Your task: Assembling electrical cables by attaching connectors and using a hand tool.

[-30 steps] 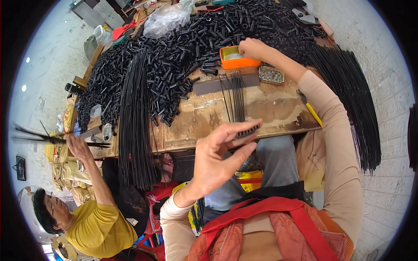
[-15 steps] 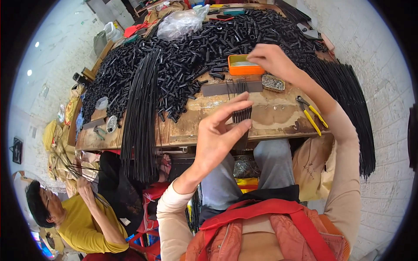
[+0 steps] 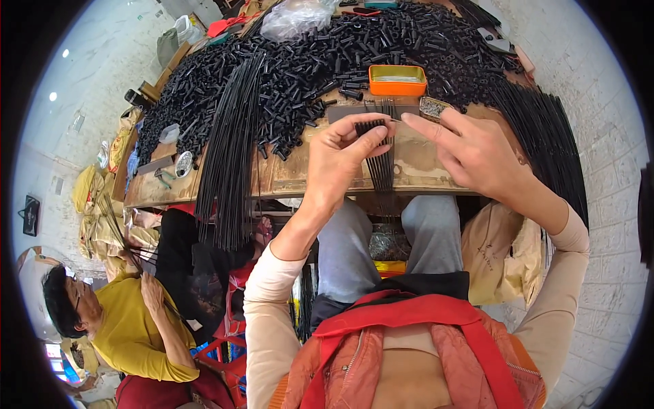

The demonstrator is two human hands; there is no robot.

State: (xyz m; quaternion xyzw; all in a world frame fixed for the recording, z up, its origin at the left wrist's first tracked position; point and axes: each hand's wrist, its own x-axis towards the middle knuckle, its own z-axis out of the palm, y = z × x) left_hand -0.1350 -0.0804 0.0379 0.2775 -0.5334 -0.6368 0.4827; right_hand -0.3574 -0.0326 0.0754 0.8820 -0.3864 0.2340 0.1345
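Bundle of thin black rods: there is one in hand, upright in front of the person's knees at the near edge of the wooden table, its rods straight, dark and too close-set to count, with a comb-like row at the top and lower ends reaching past the edge. The left hand grasps it between thumb and fingers. The right hand is half curled, index finger stretched toward it; one slim, pale sliver shows at that fingertip, but whether it is gripped I cannot tell. Beyond lie one grey strip, one small metal tray and one orange tin holding thin, silvery pieces. Two large sheaves of black rods, left and right, flank a heap of black tubes, past counting. One clear plastic bag sits farthest, atop the heap.
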